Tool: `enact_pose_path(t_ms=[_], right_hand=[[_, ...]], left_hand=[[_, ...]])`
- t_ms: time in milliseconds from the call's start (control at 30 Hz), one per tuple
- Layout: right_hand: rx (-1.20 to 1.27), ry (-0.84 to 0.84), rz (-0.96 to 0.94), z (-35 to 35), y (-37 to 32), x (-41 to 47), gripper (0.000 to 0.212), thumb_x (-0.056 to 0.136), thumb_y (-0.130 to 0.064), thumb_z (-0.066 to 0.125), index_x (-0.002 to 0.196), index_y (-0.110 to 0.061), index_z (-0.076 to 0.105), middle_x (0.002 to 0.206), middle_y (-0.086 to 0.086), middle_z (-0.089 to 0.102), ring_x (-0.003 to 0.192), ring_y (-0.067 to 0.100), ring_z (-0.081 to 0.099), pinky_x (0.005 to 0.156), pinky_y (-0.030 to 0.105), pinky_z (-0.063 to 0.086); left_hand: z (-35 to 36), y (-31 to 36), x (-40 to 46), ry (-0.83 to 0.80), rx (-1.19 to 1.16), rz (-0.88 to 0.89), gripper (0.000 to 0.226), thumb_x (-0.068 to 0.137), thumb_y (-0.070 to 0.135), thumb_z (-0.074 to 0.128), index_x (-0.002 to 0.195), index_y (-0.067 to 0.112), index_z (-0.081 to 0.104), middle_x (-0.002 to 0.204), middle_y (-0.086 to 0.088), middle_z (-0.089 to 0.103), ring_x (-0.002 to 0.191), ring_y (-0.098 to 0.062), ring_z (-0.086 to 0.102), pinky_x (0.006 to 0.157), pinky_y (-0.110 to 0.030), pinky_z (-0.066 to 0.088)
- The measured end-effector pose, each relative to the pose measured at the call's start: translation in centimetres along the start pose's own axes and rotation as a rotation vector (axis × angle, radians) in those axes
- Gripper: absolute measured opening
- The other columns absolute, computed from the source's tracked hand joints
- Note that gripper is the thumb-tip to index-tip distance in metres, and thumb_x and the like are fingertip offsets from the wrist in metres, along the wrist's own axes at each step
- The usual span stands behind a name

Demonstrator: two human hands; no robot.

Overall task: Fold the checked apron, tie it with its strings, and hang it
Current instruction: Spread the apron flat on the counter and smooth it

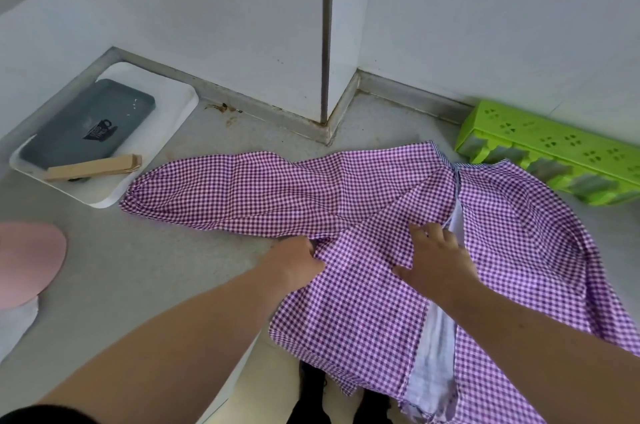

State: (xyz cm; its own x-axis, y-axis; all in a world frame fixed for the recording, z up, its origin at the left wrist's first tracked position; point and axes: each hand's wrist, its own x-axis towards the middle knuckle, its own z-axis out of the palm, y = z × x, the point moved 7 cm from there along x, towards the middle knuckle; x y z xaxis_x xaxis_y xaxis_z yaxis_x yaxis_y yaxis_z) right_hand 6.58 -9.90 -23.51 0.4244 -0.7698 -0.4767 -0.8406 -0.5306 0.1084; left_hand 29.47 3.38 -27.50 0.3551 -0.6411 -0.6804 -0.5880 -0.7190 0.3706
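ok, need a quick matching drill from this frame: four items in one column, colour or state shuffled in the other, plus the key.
Items:
1. apron
2. rack
3. inner tray
4. left hand

States:
A. dark grey, sits in a white tray
B. pinches checked cloth
C. purple check, spread on the counter
D. bright green, by the wall

Pairs: 1-C, 2-D, 3-A, 4-B

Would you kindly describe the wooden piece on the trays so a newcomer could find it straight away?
Start at the grey counter and look to its far left, where a white tray sits against the wall with a dark grey tray stacked inside. Along the near edge lies the wooden piece, a flat tan strip, the only wood-coloured thing there.
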Motion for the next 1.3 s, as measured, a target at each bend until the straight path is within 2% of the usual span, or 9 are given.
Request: enact_pose_path(t_ms=[167,267,400,667,733,833,967,1100,1300], right_hand=[[0.041,0.008,-0.212,0.7,-2.2,-2.2,0.086,0.086,-0.072,0.059,0.152,-0.025,0.03,0.153,0.004,0.036,0.139,0.03,0.042,0.109,0.049,0.047],[-0.003,-0.127,-0.22,2.7,-2.5,-3.4,0.119,0.079,-0.081,0.061,0.163,-0.021,0.002,0.171,0.009,0.005,0.154,0.038,0.016,0.117,0.052,0.037],[-0.027,-0.136,-0.227,2.7,-2.1,-3.4,0.123,0.079,-0.08,0.061,0.163,-0.021,-0.008,0.172,0.006,-0.007,0.157,0.038,0.006,0.117,0.054,0.037],[-0.022,-0.134,-0.267,2.1,-1.1,-2.2,0.125,0.076,-0.077,0.068,0.163,-0.028,-0.007,0.173,-0.001,-0.009,0.158,0.032,0.005,0.115,0.055,0.04],[-0.023,-0.122,-0.275,1.9,-1.0,-2.0,0.125,0.075,-0.077,0.068,0.163,-0.028,-0.007,0.173,-0.002,-0.01,0.158,0.03,0.005,0.114,0.055,0.04],[-0.025,-0.104,-0.299,2.0,-0.9,-1.8,0.123,0.076,-0.08,0.063,0.163,-0.029,-0.007,0.173,-0.002,-0.01,0.158,0.028,0.005,0.115,0.055,0.039],[-0.001,-0.079,-0.35,2.2,-0.3,-2.0,0.107,0.087,-0.076,0.055,0.164,-0.029,-0.003,0.172,-0.005,-0.011,0.159,0.023,0.003,0.119,0.051,0.035],[0.038,-0.017,-0.452,2.5,1.2,-3.4,0.089,0.095,-0.066,0.053,0.164,-0.029,0.012,0.173,-0.002,0.001,0.159,0.021,0.007,0.125,0.041,0.021],[-0.115,0.054,-0.862,3.0,2.1,-9.3,0.05,0.092,-0.063,0.055,0.127,-0.026,0.058,0.125,-0.003,0.059,0.112,0.021,0.054,0.096,0.042,0.05]], left_hand=[[-0.4,-0.5,0.8,0.002,-0.116,-0.056,0.019,0.098,0.031,0.059,0.085,0.017,0.058,0.081,-0.001,0.061,0.068,-0.015,0.056,0.063,-0.03,0.048],[-0.4,-0.8,0.8,-0.083,-0.148,-0.054,0.027,0.101,0.041,0.055,0.118,0.021,0.062,0.116,-0.002,0.068,0.098,-0.02,0.068,0.091,-0.035,0.057],[0.9,-1.5,-0.9,-0.289,-0.011,-0.004,0.082,0.089,0.064,0.068,0.159,0.036,0.036,0.162,0.006,0.045,0.145,-0.024,0.047,0.122,-0.047,0.036],[1.7,-1.6,-4.9,-0.427,-0.044,-0.148,0.055,0.103,0.046,0.059,0.147,0.014,0.053,0.144,-0.01,0.063,0.121,-0.024,0.066,0.099,-0.038,0.055],[2.0,-2.0,-4.6,-0.345,0.171,-0.118,0.052,0.1,0.05,0.062,0.131,0.009,0.065,0.128,-0.012,0.072,0.104,-0.025,0.073,0.084,-0.035,0.059],[0.5,-1.0,-3.4,0.039,0.426,0.03,0.071,0.09,0.064,0.062,0.141,0.016,0.053,0.137,-0.006,0.062,0.116,-0.025,0.065,0.093,-0.039,0.056],[1.0,6.2,-5.4,0.379,0.813,0.802,0.072,0.082,0.057,0.075,0.141,0.025,0.05,0.148,-0.003,0.049,0.134,-0.029,0.051,0.112,-0.046,0.044],[6.1,8.8,-3.9,-0.054,1.007,0.793,0.107,0.087,0.063,0.072,0.167,0.032,0.008,0.177,-0.008,-0.005,0.162,-0.031,0.006,0.131,-0.05,0.01],[7.6,10.3,-2.6,-0.147,1.116,0.51,0.14,0.07,0.07,0.084,0.163,0.04,-0.017,0.167,-0.024,-0.031,0.158,-0.051,-0.006,0.123,-0.063,0.03]])
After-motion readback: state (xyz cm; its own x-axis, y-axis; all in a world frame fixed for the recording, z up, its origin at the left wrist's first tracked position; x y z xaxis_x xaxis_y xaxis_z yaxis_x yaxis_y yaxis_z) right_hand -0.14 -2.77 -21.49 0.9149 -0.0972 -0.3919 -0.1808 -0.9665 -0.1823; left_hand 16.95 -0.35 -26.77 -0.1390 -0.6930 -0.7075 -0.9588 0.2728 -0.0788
